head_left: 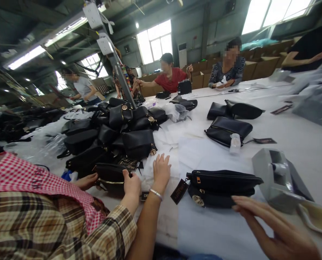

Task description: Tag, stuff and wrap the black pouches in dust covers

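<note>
A black zippered handbag [226,186] sits in front of me on a white sheet [199,231], a round gold emblem and a dark hang tag [179,191] at its left end. My left hand [161,168], a bracelet on its wrist, reaches forward over thin white paper, its fingers apart and holding nothing. It is left of the handbag, near the pile of black bags [139,142]. At the handbag's lower right edge is my right hand [274,224], fingers stretched out, the tips touching or very close to the bag. Whether they touch, I cannot tell.
Close on my left, a co-worker in a plaid sleeve [114,227] holds another black bag [111,177]. A grey tape dispenser [274,180] stands right. Farther back lie more bags [228,128] and a small clear bottle [235,144]. Other people sit across the table.
</note>
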### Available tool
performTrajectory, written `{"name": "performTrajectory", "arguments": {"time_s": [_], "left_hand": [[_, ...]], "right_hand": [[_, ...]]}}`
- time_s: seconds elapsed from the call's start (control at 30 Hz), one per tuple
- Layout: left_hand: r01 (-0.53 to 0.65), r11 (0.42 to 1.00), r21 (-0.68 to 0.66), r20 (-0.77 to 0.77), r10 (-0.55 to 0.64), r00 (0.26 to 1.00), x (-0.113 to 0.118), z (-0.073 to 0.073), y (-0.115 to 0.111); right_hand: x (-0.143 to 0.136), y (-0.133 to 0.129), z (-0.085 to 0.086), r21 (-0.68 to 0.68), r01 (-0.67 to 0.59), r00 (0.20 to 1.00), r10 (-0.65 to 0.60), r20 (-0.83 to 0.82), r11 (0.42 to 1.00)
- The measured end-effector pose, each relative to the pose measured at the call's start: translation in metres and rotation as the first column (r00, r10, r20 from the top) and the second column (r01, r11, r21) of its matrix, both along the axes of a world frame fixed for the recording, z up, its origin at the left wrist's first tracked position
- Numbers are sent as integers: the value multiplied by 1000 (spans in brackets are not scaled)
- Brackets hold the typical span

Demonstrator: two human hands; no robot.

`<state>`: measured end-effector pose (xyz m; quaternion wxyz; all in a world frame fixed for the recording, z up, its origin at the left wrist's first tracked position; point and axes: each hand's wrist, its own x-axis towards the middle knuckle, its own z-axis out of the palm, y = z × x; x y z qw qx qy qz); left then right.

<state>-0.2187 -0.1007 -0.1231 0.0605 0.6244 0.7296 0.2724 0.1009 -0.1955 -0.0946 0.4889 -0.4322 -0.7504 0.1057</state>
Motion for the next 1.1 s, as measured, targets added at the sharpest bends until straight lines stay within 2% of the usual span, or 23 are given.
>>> {"name": "performTrajectory", "arguments": {"time_s": [0.1,0.17,0.27,0.37,0.43,0.53,0.6,0.63,0.73,0.8,0.87,0.9,0.97,1.03,1.1], "left_hand": [[-70,996,-58,-87,65,994,-11,-9,29],[-80,994,-73,-117,71,991,-16,-12,36],[-79,996,-46,-140,72,988,-18,-12,31],[-73,997,20,-137,75,988,-17,-5,20],[-63,995,72,-118,71,990,-15,6,9],[-54,987,153,-77,66,995,-8,32,-15],[-24,979,204,-4,25,1000,1,54,-38],[12,971,238,95,-36,995,7,65,-52],[241,953,183,374,-294,879,29,93,-93],[406,907,112,501,-404,765,44,99,-113],[494,866,84,610,-436,661,57,91,-123],[477,874,95,661,-414,626,62,82,-124],[333,934,131,749,-313,583,72,53,-121],[159,981,108,788,-182,589,81,18,-117],[134,990,51,780,-123,614,91,-13,-114]], "right_hand": [[-25,0,8,-5,-203,978,203,55,979],[-32,2,8,-49,-241,969,243,47,969],[-34,3,3,-99,-269,962,273,28,958],[-35,1,-2,-155,-289,957,291,-8,945],[-39,0,-2,-192,-307,952,304,-44,932],[-47,1,4,-227,-274,961,254,-111,935],[-51,4,11,-237,-223,968,186,-165,946],[-52,5,16,-244,-205,968,160,-193,948],[-51,7,30,-304,-254,948,174,-266,918],[-46,5,36,-432,-322,936,217,-275,842],[-37,0,36,-578,-321,945,217,-243,750],[-30,-4,33,-630,-280,959,184,-215,724],[-12,-10,23,-666,-132,989,54,-136,734],[11,-16,8,-646,66,993,-115,-34,760],[34,-21,-7,-610,239,966,-247,72,756]]}}
